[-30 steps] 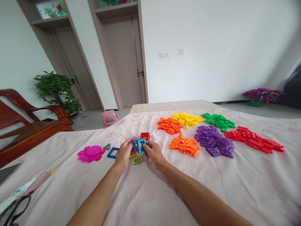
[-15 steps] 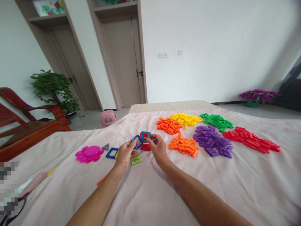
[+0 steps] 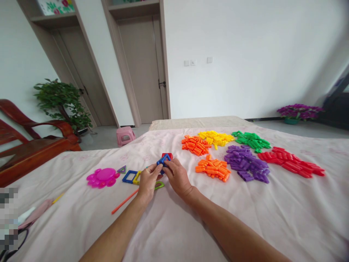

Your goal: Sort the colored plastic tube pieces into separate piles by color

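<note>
Close together at mid-table, my left hand (image 3: 148, 183) and my right hand (image 3: 178, 178) both have their fingers closed on a blue magnetic tile (image 3: 160, 161), an open square frame. Just behind it shows a red tile piece (image 3: 168, 155), partly covered. Left of my left hand lie another blue square tile (image 3: 125, 176) and a yellow tile (image 3: 136, 178), which the hand partly hides. A green curved tile (image 3: 160, 186) lies below my fingers. A small purple triangle tile (image 3: 121, 170) sits farther left. An orange stick (image 3: 124, 202) runs along beside my left forearm.
A magenta flower-shaped plastic piece (image 3: 105, 175) lies left on the pale cloth (image 3: 169, 229). To the right are piles of orange (image 3: 212, 169), yellow (image 3: 216, 138), green (image 3: 251, 141), purple (image 3: 245, 163) and red (image 3: 290, 161) plastic tubes. A pink stool (image 3: 125, 136) stands beyond the cloth.
My hands have come closer together and slightly lower. The blue tile has moved right to the right hand's fingers, and the teal square there is now hidden. More of the orange stick shows.
</note>
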`<state>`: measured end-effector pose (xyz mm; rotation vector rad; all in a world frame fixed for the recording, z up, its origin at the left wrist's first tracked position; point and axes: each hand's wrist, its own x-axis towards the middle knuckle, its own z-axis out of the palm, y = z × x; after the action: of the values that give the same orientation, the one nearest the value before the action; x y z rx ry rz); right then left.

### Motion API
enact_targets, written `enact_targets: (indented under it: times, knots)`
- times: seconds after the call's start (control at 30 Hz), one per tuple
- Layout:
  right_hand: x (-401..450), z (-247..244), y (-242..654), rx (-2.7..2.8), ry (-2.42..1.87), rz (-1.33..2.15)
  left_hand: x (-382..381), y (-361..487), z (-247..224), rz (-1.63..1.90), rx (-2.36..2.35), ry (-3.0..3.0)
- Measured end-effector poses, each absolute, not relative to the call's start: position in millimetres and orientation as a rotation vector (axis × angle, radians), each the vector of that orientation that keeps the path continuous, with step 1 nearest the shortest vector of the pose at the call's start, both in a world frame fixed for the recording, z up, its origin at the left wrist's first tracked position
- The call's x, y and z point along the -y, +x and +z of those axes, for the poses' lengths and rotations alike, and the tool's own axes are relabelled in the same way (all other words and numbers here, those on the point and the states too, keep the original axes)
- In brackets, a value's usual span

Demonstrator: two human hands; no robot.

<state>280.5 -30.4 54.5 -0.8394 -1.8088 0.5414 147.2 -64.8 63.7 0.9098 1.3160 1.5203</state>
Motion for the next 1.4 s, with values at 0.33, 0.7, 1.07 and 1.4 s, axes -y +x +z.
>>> enact_targets:
  times: [0.33, 0.7, 1.07, 1.4]
  knots:
    - [34.8, 55.6, 272.8, 1.509, -0.739, 1.082, 61.4, 139.5, 64.0, 1.437, -1.123, 0.834]
    - [39.5, 61.7, 280.7, 1.699, -0.767, 0.824, 58.5, 128.9, 72.2, 1.351, -0.919, 0.816]
    - [10.1, 68.2, 307.6, 2.206, -0.628, 0.388, 52.1, 115.2, 69.3, 1.298, -0.935, 0.741]
    - [14.2, 68.4, 302.3, 2.292, -0.702, 0.287, 53.2, 119.4, 66.6, 1.231, -0.945, 0.728]
